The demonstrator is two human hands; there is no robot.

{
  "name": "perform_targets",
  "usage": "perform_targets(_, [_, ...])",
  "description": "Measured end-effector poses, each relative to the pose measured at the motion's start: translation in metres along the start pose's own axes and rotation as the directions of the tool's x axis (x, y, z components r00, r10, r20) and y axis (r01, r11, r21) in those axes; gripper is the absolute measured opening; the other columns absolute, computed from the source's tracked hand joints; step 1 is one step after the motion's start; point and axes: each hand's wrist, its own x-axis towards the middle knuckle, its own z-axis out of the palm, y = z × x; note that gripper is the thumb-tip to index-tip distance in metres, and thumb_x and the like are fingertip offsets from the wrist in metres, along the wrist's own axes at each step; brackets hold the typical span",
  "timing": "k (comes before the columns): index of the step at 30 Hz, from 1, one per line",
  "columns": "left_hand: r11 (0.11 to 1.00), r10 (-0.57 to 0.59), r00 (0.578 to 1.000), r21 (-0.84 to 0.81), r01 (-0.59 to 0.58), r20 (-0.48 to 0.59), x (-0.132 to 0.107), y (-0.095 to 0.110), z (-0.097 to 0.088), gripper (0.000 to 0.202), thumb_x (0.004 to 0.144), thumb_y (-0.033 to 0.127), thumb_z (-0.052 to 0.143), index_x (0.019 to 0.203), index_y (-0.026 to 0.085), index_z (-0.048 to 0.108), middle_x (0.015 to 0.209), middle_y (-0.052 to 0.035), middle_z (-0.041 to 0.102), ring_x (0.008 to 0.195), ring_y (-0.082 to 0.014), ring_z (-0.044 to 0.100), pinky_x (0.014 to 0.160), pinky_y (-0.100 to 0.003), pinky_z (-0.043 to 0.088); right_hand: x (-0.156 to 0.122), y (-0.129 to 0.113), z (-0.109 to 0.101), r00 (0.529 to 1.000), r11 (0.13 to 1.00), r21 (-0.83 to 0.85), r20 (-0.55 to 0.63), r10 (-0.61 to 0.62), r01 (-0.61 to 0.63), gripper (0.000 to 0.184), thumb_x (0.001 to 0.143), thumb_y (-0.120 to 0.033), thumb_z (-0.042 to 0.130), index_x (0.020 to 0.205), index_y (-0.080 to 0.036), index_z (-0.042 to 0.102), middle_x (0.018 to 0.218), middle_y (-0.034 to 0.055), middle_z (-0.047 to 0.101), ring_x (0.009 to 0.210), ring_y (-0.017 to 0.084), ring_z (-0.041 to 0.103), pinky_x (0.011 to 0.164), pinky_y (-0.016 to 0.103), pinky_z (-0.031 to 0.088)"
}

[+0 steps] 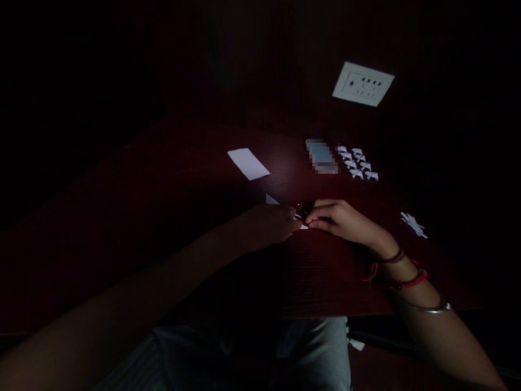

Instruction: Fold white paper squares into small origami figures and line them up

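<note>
The scene is very dark. My left hand (271,222) and my right hand (336,218) meet at the middle of a dark red table (163,217). Both have their fingers pinched together on a small white paper piece (302,220) lying between them. A white corner of paper (271,199) pokes out just behind my left hand. My right wrist wears red thread bands and a metal bangle. What part of the paper the fingers cover is hidden.
A white rectangular paper slip (248,163) lies behind my hands. To its right sit a blurred card-like object (321,156) and several small folded paper pieces (357,162). White paper scraps (414,224) lie far right. A wall socket (363,83) is behind.
</note>
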Motion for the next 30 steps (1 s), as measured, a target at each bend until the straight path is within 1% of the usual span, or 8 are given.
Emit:
perform_targets(3, [1.0, -0.017, 1.0, 0.02, 0.018, -0.014, 0.001, 0.001, 0.002, 0.027, 0.081, 0.019, 0.034, 0.107, 0.021, 0.04, 0.09, -0.0051, 0.051, 0.07, -0.0121, 0.051, 0.053, -0.021, 0.036, 0.0, 0.0, 0.0, 1.0, 1.0, 0.016, 0.002, -0.004, 0.004, 0.016, 0.076, -0.019, 0.043, 0.083, -0.016, 0.058, 0.078, 0.0039, 0.053, 0.07, 0.01, 0.049, 0.064, 0.021, 0.038])
perform_targets(8, [0.998, -0.007, 1.0, 0.057, 0.009, -0.026, 0.001, 0.0, 0.003, 0.028, 0.081, 0.019, 0.034, 0.108, 0.022, 0.039, 0.091, -0.0051, 0.051, 0.066, -0.0121, 0.051, 0.05, -0.021, 0.036, -0.001, -0.002, 0.001, 1.0, 0.999, 0.045, -0.009, 0.011, -0.011, 0.015, 0.075, -0.019, 0.044, 0.079, -0.016, 0.058, 0.078, 0.0036, 0.054, 0.071, 0.01, 0.049, 0.065, 0.021, 0.037])
perform_targets(11, [0.998, 0.006, 1.0, 0.07, -0.004, -0.021, 0.0, -0.001, 0.003, 0.027, 0.08, 0.018, 0.035, 0.106, 0.022, 0.041, 0.09, -0.0045, 0.051, 0.066, -0.0131, 0.051, 0.049, -0.021, 0.036, -0.001, -0.001, 0.002, 0.998, 0.994, 0.092, -0.03, 0.059, -0.056, 0.014, 0.074, -0.019, 0.046, 0.079, -0.015, 0.058, 0.077, 0.0034, 0.054, 0.07, 0.01, 0.049, 0.064, 0.021, 0.037])
perform_targets(13, [0.997, 0.007, 1.0, 0.074, -0.005, -0.015, 0.0, -0.001, 0.002, 0.026, 0.081, 0.018, 0.033, 0.104, 0.021, 0.043, 0.09, -0.0043, 0.052, 0.068, -0.0137, 0.051, 0.049, -0.021, 0.035, -0.001, 0.001, 0.004, 0.993, 0.98, 0.16, -0.01, 0.121, -0.118, 0.014, 0.073, -0.021, 0.046, 0.08, -0.015, 0.058, 0.073, 0.0025, 0.054, 0.065, 0.009, 0.049, 0.061, 0.021, 0.037])
perform_targets(16, [0.998, 0.01, 1.0, 0.063, -0.009, -0.007, -0.001, -0.001, 0.001, 0.026, 0.081, 0.018, 0.032, 0.105, 0.021, 0.042, 0.091, -0.005, 0.052, 0.068, -0.013, 0.051, 0.051, -0.021, 0.036, -0.002, 0.005, 0.007, 0.966, 0.91, 0.326, 0.079, 0.245, -0.257, 0.018, 0.074, -0.025, 0.043, 0.082, -0.013, 0.056, 0.062, -0.0001, 0.051, 0.051, 0.006, 0.045, 0.049, 0.018, 0.036])
perform_targets(20, [0.999, 0.0, 1.0, 0.054, 0.0, 0.001, 0.0, -0.001, 0.001, 0.029, 0.081, 0.018, 0.034, 0.109, 0.02, 0.04, 0.095, -0.0057, 0.051, 0.07, -0.0125, 0.051, 0.053, -0.021, 0.036, 0.0, 0.01, 0.012, 0.907, 0.758, 0.503, 0.17, 0.385, -0.415, 0.022, 0.074, -0.028, 0.042, 0.077, -0.011, 0.055, 0.053, -0.0031, 0.044, 0.037, 0.002, 0.035, 0.035, 0.015, 0.027])
perform_targets(24, [0.998, -0.012, 1.0, 0.068, 0.012, -0.007, 0.0, 0.0, 0.003, 0.03, 0.079, 0.017, 0.036, 0.109, 0.021, 0.04, 0.094, -0.0049, 0.051, 0.071, -0.0135, 0.051, 0.051, -0.021, 0.036, 0.005, 0.008, 0.015, 0.871, 0.646, 0.594, 0.229, 0.435, -0.479, 0.019, 0.07, -0.028, 0.045, 0.072, -0.011, 0.054, 0.05, -0.0042, 0.043, 0.032, 0.0, 0.03, 0.03, 0.015, 0.019])
perform_targets(30, [0.998, -0.017, 1.0, 0.056, 0.016, 0.013, 0.0, 0.0, 0.002, 0.03, 0.08, 0.018, 0.034, 0.11, 0.022, 0.039, 0.095, -0.0052, 0.05, 0.072, -0.0135, 0.051, 0.052, -0.021, 0.037, 0.008, 0.007, 0.015, 0.844, 0.554, 0.655, 0.27, 0.463, -0.514, 0.016, 0.068, -0.025, 0.047, 0.071, -0.011, 0.054, 0.046, -0.0048, 0.042, 0.032, 0.0, 0.03, 0.029, 0.014, 0.019])
